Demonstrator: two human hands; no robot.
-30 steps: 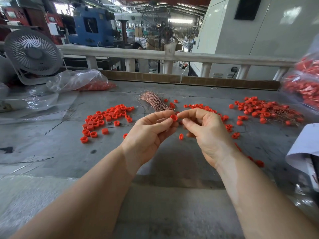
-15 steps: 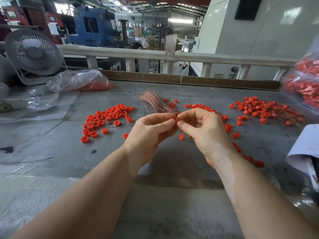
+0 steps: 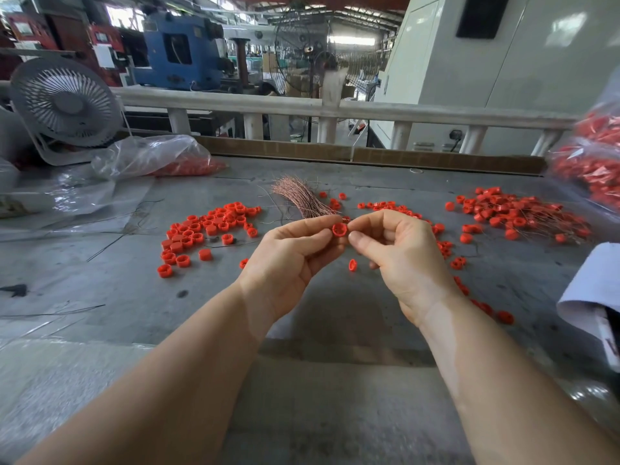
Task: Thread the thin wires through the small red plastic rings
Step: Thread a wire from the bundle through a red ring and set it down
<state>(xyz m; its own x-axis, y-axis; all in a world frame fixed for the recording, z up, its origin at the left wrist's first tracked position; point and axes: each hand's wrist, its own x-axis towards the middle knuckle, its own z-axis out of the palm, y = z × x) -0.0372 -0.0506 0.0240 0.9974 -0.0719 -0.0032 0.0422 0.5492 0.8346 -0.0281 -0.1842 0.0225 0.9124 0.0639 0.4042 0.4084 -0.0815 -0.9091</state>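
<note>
Fingers of the left hand (image 3: pixel 288 253) pinch a ring (image 3: pixel 339 229), opening up, so the right hand (image 3: pixel 399 253) can feed its pinched wire (image 3: pixel 345 220) through.

Wire (image 3: pixel 345 219) at ring (image 3: pixel 339 229) too thin to trace

Grey worktable (image 3: pixel 100 263); white railing (image 3: pixel 402 110) behind; blue machine (image 3: pixel 177 52); daylit factory hall.

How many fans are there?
2. A small white desk fan stands on the far left of the table, beside a plastic bag. A tall black standing fan is behind the railing, near the middle. Others may be hidden among the machines.
</note>
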